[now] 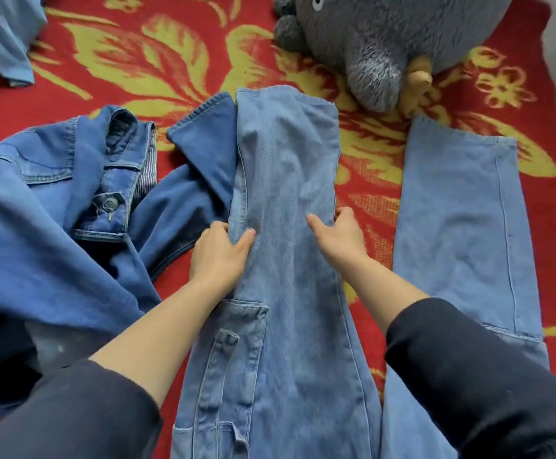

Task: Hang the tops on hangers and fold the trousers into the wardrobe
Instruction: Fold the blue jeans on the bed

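Observation:
Light blue denim trousers (286, 180) lie lengthwise on the bed, one leg stretched away from me down the middle. My left hand (218, 251) grips that leg's left edge, thumb on top and fingers curled under the fabric. On the opposite edge, my right hand (338, 231) holds the leg the same way, thumb on top. The other trouser leg (462, 226) lies flat to the right. A darker denim jacket (71, 200) is spread on the left, its sleeve touching the trousers.
A red blanket with yellow flowers (144, 54) covers the bed. A grey plush toy (386, 38) sits at the far end, close to the trouser hem. Another light blue garment (5, 38) lies at the top left corner.

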The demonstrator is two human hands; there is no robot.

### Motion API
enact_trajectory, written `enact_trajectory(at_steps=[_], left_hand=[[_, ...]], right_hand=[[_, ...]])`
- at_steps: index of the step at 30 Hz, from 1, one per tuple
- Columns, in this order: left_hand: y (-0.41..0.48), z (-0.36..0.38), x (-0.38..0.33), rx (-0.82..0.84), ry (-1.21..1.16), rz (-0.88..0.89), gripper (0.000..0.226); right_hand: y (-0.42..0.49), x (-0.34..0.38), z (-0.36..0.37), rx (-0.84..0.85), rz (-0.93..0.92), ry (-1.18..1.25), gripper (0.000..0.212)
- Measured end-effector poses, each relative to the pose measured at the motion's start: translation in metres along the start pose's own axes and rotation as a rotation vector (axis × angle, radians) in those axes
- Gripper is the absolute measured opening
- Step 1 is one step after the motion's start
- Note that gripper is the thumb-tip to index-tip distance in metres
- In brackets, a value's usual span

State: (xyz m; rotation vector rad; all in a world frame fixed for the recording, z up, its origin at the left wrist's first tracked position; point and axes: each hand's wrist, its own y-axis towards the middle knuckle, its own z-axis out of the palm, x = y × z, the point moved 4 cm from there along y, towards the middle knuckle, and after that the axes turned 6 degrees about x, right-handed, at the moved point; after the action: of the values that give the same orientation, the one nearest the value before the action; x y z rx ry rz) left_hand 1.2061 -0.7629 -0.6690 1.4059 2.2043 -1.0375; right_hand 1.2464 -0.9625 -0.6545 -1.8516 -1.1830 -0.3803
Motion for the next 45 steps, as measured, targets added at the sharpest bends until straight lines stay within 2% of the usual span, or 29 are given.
enact_trajectory(at_steps=[1, 3, 5, 6, 8, 9, 10, 13, 16, 17, 18, 20, 21, 22, 24, 26, 27, 28, 30, 33, 35, 38, 40, 41, 43, 45], left_hand=[[0.008, 0.0, -0.007, -0.029, 0.027, -0.006, 0.038], [0.018, -0.012, -0.015, -0.158, 0.042, 0.016, 0.035], [0.023, -0.034, -0.008, -0.295, 0.021, 0.0, 0.039], [0.025, -0.043, -0.003, -0.305, 0.047, -0.011, 0.04], [0.029, -0.05, 0.003, -0.212, 0.136, -0.033, 0.043], [0.034, -0.051, -0.001, -0.166, 0.14, -0.054, 0.042], [0.041, -0.053, -0.008, -0.138, 0.102, -0.069, 0.04], [0.066, -0.051, -0.032, -0.114, -0.124, -0.086, 0.038], [0.089, -0.049, -0.051, -0.043, -0.179, -0.064, 0.042], [0.093, -0.05, -0.054, -0.003, -0.097, -0.079, 0.043], [0.097, -0.052, -0.059, 0.007, 0.082, -0.078, 0.043], [0.102, -0.063, -0.071, -0.148, 0.49, -0.007, 0.036], [0.103, -0.067, -0.078, -0.24, 0.583, 0.042, 0.033], [0.105, -0.068, -0.083, -0.299, 0.592, 0.081, 0.032], [0.113, -0.066, -0.085, -0.286, 0.372, 0.075, 0.03], [0.123, -0.055, -0.084, -0.116, -0.016, -0.021, 0.022], [0.126, -0.047, -0.083, -0.021, -0.191, -0.077, 0.02], [0.128, -0.042, -0.081, 0.044, -0.313, -0.131, 0.018], [0.129, -0.037, -0.08, 0.101, -0.458, -0.189, 0.012], [0.131, -0.043, -0.09, 0.11, -0.628, -0.184, 0.006], [0.136, -0.056, -0.105, -0.001, -0.744, -0.089, 0.011], [0.142, -0.074, -0.117, -0.176, -0.845, 0.063, 0.024], [0.144, -0.072, -0.114, -0.16, -0.871, 0.107, 0.024], [0.145, -0.066, -0.11, -0.108, -0.858, 0.127, 0.025], [0.147, -0.049, -0.102, 0.052, -0.738, 0.149, 0.055], [0.14, -0.031, -0.096, 0.176, -0.452, 0.232, 0.072]], right_hand=[[0.01, 0.006, 0.0, -0.006, 0.002, 0.041, 0.042], [0.027, 0.018, -0.013, -0.132, -0.043, 0.098, 0.012], [0.039, 0.021, -0.035, -0.27, -0.058, 0.123, 0.027], [0.043, 0.017, -0.041, -0.269, -0.037, 0.114, 0.027], [0.045, 0.009, -0.045, -0.118, 0.032, 0.05, 0.012], [0.048, 0.005, -0.044, -0.039, 0.071, 0.093, 0.006], [0.053, 0.005, -0.044, 0.01, 0.104, 0.19, 0.014], [0.074, 0.017, -0.042, 0.023, 0.156, 0.467, 0.038], [0.094, 0.043, -0.038, 0.118, 0.137, 0.566, 0.037], [0.098, 0.051, -0.037, 0.166, 0.134, 0.586, 0.036], [0.101, 0.057, -0.038, 0.195, 0.119, 0.577, 0.032], [0.108, 0.065, -0.039, 0.18, 0.082, 0.516, 0.015], [0.107, 0.068, -0.041, 0.148, 0.065, 0.487, 0.005], [0.109, 0.069, -0.042, 0.116, 0.042, 0.455, 0.01], [0.109, 0.07, -0.041, 0.089, 0.006, 0.437, 0.012], [0.111, 0.068, -0.042, 0.041, 0.017, 0.45, 0.02], [0.114, 0.064, -0.043, 0.014, 0.053, 0.445, 0.045], [0.116, 0.065, -0.043, 0.005, 0.044, 0.427, 0.021], [0.117, 0.064, -0.041, 0.025, 0.065, 0.396, 0.005], [0.118, 0.077, -0.042, 0.031, -0.025, 0.398, 0.014], [0.116, 0.092, -0.051, -0.044, -0.167, 0.466, 0.02], [0.113, 0.108, -0.068, -0.116, -0.372, 0.6, 0.029], [0.117, 0.105, -0.069, -0.115, -0.395, 0.594, 0.037], [0.121, 0.098, -0.066, -0.106, -0.369, 0.51, 0.037], [0.129, 0.075, -0.056, -0.065, -0.251, 0.177, 0.047], [0.129, 0.05, -0.044, 0.001, -0.241, -0.078, 0.058]])
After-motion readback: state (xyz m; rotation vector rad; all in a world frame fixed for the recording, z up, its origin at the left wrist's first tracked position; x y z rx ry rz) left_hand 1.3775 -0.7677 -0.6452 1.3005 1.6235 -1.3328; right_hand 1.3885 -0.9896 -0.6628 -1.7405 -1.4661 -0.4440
